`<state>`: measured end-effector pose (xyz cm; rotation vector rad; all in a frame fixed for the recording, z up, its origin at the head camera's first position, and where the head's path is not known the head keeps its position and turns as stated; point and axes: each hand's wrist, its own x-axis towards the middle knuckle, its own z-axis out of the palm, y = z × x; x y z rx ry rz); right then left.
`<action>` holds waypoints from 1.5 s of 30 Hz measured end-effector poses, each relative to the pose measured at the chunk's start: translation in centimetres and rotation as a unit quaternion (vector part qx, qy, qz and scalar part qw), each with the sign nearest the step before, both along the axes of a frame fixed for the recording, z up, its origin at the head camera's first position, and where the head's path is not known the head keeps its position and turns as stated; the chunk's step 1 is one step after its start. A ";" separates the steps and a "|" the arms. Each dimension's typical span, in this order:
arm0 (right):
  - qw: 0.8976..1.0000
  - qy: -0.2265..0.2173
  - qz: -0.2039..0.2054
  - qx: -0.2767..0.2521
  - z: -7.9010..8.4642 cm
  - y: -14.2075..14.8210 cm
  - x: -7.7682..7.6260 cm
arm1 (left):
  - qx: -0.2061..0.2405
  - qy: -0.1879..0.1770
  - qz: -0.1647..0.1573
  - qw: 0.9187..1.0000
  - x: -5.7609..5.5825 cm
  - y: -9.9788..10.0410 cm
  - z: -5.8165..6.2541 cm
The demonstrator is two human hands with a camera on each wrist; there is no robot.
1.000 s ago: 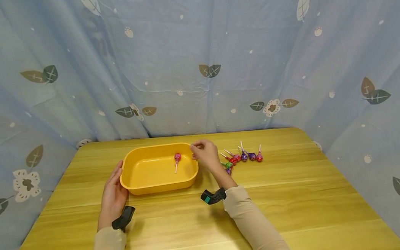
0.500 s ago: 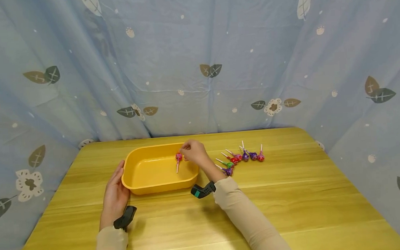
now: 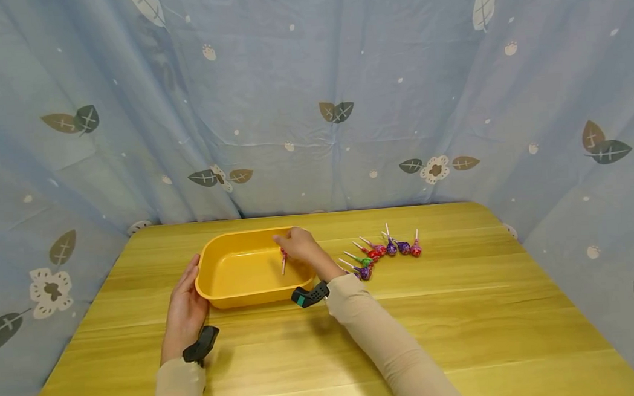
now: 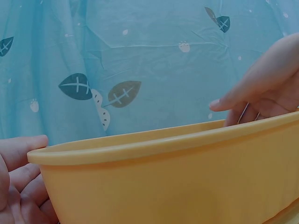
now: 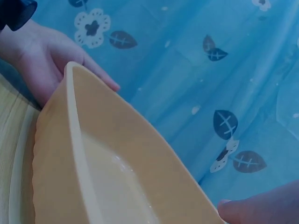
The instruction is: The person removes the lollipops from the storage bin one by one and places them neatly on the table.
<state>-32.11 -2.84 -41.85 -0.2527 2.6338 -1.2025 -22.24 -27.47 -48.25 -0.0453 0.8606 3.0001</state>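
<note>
A yellow plastic basin [image 3: 234,274] stands on the table. My left hand [image 3: 186,306] rests against its left end, fingers lying along the outer wall. Inside the basin's right part is my right hand [image 3: 302,248], back upward. In the left wrist view the right hand's thumb [image 4: 229,100] is stretched out, apart from the fingers, which dip below the rim. A thin pale line shows between those fingers; I cannot tell whether it is a lollipop stick. A lollipop [image 3: 284,262] with a pale stick lies in the basin, its head partly hidden by the right hand.
Several wrapped lollipops, among them a green one [image 3: 366,261], a purple one [image 3: 391,249] and a pink one [image 3: 416,250], lie to the right of the basin on the wooden table [image 3: 466,328]. A blue patterned curtain [image 3: 315,162] hangs behind and at the sides.
My right hand has moved left and down from the basin's right rim into it, partly covering the lollipop there. My left hand stays at the left end.
</note>
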 end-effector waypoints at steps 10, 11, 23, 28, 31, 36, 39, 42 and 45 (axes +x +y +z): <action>0.999 -0.017 -0.024 0.019 -1.2 -0.7 -0.9 | -0.013 -0.001 -0.003 1.000 -0.1 -0.1 -0.2; 0.999 -0.019 -0.027 0.018 -1.3 -0.8 -0.9 | -0.016 0.000 -0.003 1.000 -0.1 -0.1 -0.2; 1.000 0.000 -0.011 0.024 -2.2 -1.0 -0.4 | -0.006 -0.007 0.001 1.000 -0.1 0.0 0.1; 1.000 0.004 -0.014 0.013 -2.6 -1.0 -0.3 | 0.006 -0.011 0.003 1.000 -0.2 0.0 0.0; 1.000 0.002 -0.018 -0.002 -2.6 -1.0 -0.2 | 0.008 -0.011 0.004 1.000 -0.2 -0.1 -0.1; 0.999 -0.010 -0.018 -0.050 -2.8 -0.9 -0.1 | 0.011 -0.010 0.000 1.000 -0.2 0.0 -0.1; 0.998 -0.015 -0.017 -0.067 -2.9 -0.9 0.1 | 0.012 -0.005 -0.002 1.000 -0.1 0.0 -0.2; 0.998 -0.011 -0.017 -0.062 -2.7 -0.8 0.3 | 0.020 -0.005 -0.002 1.000 -0.1 0.0 -0.2; 0.998 -0.005 -0.018 -0.064 -2.5 -0.8 0.5 | 0.027 -0.001 -0.003 1.000 -0.1 -0.1 -0.3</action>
